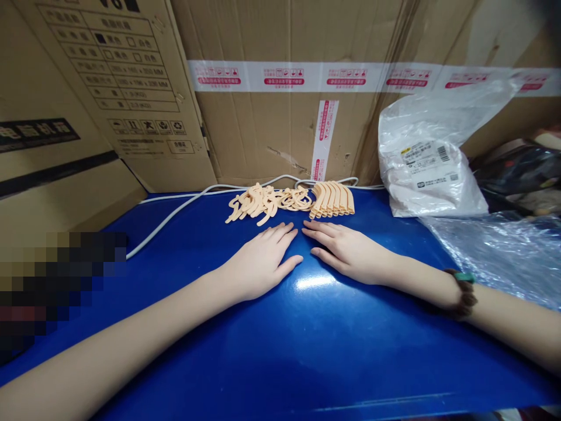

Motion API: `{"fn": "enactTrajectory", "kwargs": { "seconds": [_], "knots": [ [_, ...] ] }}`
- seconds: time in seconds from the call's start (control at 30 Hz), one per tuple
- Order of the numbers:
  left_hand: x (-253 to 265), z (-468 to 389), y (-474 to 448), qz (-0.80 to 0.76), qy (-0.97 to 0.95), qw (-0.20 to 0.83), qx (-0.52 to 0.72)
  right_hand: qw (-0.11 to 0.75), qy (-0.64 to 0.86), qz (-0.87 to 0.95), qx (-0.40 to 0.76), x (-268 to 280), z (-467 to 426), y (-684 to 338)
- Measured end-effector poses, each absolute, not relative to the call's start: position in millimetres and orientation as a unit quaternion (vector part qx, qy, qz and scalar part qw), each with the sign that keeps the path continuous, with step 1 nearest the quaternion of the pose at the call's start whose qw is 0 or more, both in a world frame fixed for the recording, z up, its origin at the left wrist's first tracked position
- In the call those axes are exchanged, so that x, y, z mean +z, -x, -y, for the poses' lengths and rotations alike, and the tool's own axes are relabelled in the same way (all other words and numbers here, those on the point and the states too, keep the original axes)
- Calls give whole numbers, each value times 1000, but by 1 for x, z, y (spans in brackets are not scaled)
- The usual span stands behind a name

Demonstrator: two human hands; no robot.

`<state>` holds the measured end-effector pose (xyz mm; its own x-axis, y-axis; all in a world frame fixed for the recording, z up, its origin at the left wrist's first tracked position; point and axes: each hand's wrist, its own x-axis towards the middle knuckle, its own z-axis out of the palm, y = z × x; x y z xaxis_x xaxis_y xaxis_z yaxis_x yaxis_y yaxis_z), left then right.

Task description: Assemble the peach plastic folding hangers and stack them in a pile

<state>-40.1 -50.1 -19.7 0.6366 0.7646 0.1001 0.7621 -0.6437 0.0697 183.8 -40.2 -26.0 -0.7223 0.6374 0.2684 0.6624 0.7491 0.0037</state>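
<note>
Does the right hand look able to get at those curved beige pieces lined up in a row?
Probably yes. The right hand is palm down just in front of the curved beige pieces, holding nothing that shows, and only blue tabletop seems to lie between.

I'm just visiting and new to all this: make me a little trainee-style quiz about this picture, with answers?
1. Which arm wears the dark brown band with a teal piece: A) left, B) right, C) neither?
2. True or false: the orderly row of curved beige pieces lies closer to the bare right hand than to the bare left hand.
3. Fill in: the white plastic bag with a printed label stands on a glossy ____ tabletop.

Key: 1. B; 2. True; 3. blue.
</note>
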Motion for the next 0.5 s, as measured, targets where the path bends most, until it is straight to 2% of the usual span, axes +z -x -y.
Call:
{"fn": "enactTrajectory", "kwargs": {
  "seconds": [0.2,0.4,0.5],
  "knots": [
    [-20,50,40,-423,-904,14,67,146,334,924,-117,-4,40,-174],
    [-21,50,40,-420,-905,6,70,107,435,873,-194,29,13,-156],
    [-19,50,40,-424,-904,11,61,105,491,844,-189,30,-8,-149]
  ]
}}
